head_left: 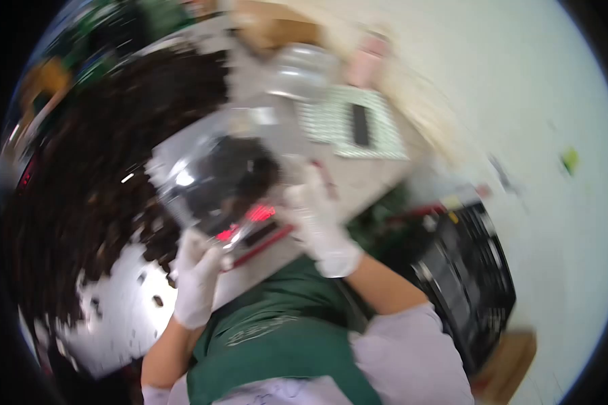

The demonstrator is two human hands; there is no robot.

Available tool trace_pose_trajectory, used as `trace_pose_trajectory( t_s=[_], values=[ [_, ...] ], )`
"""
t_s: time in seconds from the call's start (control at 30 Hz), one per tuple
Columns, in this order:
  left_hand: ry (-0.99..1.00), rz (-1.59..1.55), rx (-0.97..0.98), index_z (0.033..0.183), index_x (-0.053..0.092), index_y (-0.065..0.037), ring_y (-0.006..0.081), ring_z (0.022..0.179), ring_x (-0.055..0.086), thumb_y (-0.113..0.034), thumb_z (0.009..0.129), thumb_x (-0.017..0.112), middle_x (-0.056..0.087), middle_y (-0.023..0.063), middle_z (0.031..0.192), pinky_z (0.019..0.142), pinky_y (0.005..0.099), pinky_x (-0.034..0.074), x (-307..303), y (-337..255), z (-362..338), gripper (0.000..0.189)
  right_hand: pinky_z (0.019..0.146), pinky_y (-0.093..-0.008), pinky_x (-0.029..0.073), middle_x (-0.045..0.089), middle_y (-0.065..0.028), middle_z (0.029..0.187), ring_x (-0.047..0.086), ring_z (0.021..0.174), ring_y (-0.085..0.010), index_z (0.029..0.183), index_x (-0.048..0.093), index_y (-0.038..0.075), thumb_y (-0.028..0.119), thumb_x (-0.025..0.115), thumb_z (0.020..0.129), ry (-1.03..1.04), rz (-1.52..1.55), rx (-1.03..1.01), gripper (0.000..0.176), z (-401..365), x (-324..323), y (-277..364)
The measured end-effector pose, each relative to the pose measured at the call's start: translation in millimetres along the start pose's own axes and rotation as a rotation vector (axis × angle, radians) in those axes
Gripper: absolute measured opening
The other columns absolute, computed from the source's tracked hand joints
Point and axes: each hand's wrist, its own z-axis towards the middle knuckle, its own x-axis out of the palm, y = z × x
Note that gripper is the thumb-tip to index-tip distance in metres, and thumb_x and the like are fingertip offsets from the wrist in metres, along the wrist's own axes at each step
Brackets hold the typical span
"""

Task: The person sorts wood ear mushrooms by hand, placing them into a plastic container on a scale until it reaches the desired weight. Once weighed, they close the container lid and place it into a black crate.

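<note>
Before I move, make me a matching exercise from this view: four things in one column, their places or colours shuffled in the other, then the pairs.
Things:
1. Clear plastic bag
2. Apron
3. Dark phone-like slab
4. Black plastic crate

Places and colours:
A. Lying on the pale patterned cloth
B. Beside the table, on the person's right
C. Between the white-gloved left hand and right hand
D. Green

Pairs: 1-C, 2-D, 3-A, 4-B
</note>
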Motion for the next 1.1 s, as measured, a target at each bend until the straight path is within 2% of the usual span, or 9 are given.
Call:
trace_pose_trajectory(
  t_s=[0.17, 0.23, 0.33, 0.43, 0.7, 0.8, 0.83, 0.93, 1.1],
  values=[
    [0.35, 0.212, -0.097, 0.125, 0.048, -0.001, 0.0129, 0.09, 0.063, 0.002, 0.097, 0.058, 0.065, 0.0069, 0.095, 0.09, 0.0271, 0.049, 60.5, 23.2, -27.2, 0.03, 0.112, -0.0347, 0.036, 0.043, -0.0081, 0.147, 0.043, 0.13, -0.0191, 0.155, 0.02, 0.002, 0.008, 0.064, 0.091, -0.068, 0.658, 0.066, 0.078, -49.5, -32.1, 22.3],
    [0.465, 0.424, -0.07, 0.128, 0.05, -0.001, 0.0127, 0.087, 0.063, 0.005, 0.096, 0.057, 0.067, 0.0082, 0.093, 0.087, 0.0262, 0.049, 68.7, 18.6, -34.8, 0.034, 0.114, -0.0366, 0.031, 0.038, -0.0132, 0.147, 0.036, 0.133, -0.0216, 0.155, 0.018, 0.001, 0.004, 0.059, 0.082, -0.306, 0.178, -0.128, 0.084, -81.9, -102.1, 63.1],
    [0.418, 0.565, -0.019, 0.105, 0.064, 0.0, 0.0107, 0.079, 0.059, 0.005, 0.094, 0.058, 0.063, 0.0047, 0.087, 0.079, 0.0231, 0.047, 54.7, 8.8, -27.3, 0.013, 0.081, -0.0267, 0.046, 0.056, -0.0026, 0.104, 0.051, 0.084, -0.0102, 0.144, 0.045, 0.002, 0.02, 0.056, 0.088, -0.736, -0.023, -0.156, 0.06, -146.9, -219.1, 77.8],
    [0.403, 0.59, 0.07, 0.095, 0.066, 0.0, 0.0084, 0.075, 0.053, -0.007, 0.098, 0.06, 0.059, 0.0017, 0.083, 0.076, 0.0228, 0.043, 34.8, 6.6, -13.6, 0.01, 0.101, -0.0339, 0.045, 0.057, -0.0112, 0.139, 0.056, 0.121, -0.0198, 0.143, 0.048, -0.003, 0.035, 0.061, 0.097, -1.114, -0.269, 0.001, 0.061, -239.5, -339.2, 65.2],
    [0.27, 0.62, 0.045, 0.123, 0.06, 0.003, 0.0141, 0.1, 0.064, -0.017, 0.104, 0.054, 0.068, 0.0071, 0.106, 0.089, 0.0267, 0.048, 18.1, 0.4, -5.4, 0.029, 0.087, -0.0348, 0.05, 0.07, -0.0132, 0.108, 0.065, 0.097, -0.0207, 0.111, 0.066, -0.007, 0.041, 0.07, 0.091, -1.245, -0.248, 0.497, 0.052, -215.9, -470.2, -58.3],
    [0.197, 0.711, 0.046, 0.123, 0.063, 0.005, 0.0181, 0.112, 0.062, -0.001, 0.098, 0.054, 0.067, 0.0105, 0.117, 0.099, 0.0294, 0.046, -12.7, -18.4, -11.0, 0.027, 0.103, -0.0402, 0.043, 0.069, -0.0155, 0.113, 0.064, 0.106, -0.0288, 0.12, 0.061, -0.002, 0.036, 0.04, 0.106, -0.934, -1.256, -0.069, 0.046, -149.9, -523.6, -57.4],
    [0.113, 0.744, 0.045, 0.122, 0.064, 0.003, 0.0173, 0.111, 0.062, -0.001, 0.098, 0.054, 0.067, 0.0097, 0.118, 0.098, 0.0287, 0.047, -25.0, -27.1, -16.2, 0.026, 0.108, -0.0406, 0.041, 0.068, -0.0156, 0.119, 0.065, 0.106, -0.0303, 0.131, 0.056, -0.002, 0.033, 0.034, 0.107, -0.91, -1.394, -0.417, 0.048, -112.2, -505.0, -34.2],
    [-0.212, 0.65, 0.014, 0.124, 0.064, -0.001, 0.0161, 0.106, 0.064, -0.007, 0.099, 0.059, 0.068, 0.0088, 0.118, 0.094, 0.0314, 0.05, -76.6, -30.6, -37.7, 0.026, 0.107, -0.0361, 0.043, 0.058, -0.0163, 0.136, 0.054, 0.126, -0.0244, 0.135, 0.054, 0.002, 0.025, 0.068, 0.092, -0.686, -0.353, -0.462, 0.05, -20.8, -387.3, 60.5],
    [-0.568, 0.683, 0.201, 0.118, 0.066, 0.0, 0.0143, 0.106, 0.063, -0.007, 0.098, 0.063, 0.068, 0.0071, 0.113, 0.094, 0.0289, 0.049, -159.4, -0.4, -78.8, 0.021, 0.103, -0.035, 0.043, 0.06, -0.014, 0.132, 0.057, 0.119, -0.0274, 0.136, 0.054, 0.004, 0.014, 0.05, 0.102, -0.121, -1.181, -0.57, 0.036, 125.1, -133.7, 108.5]
  ],
)
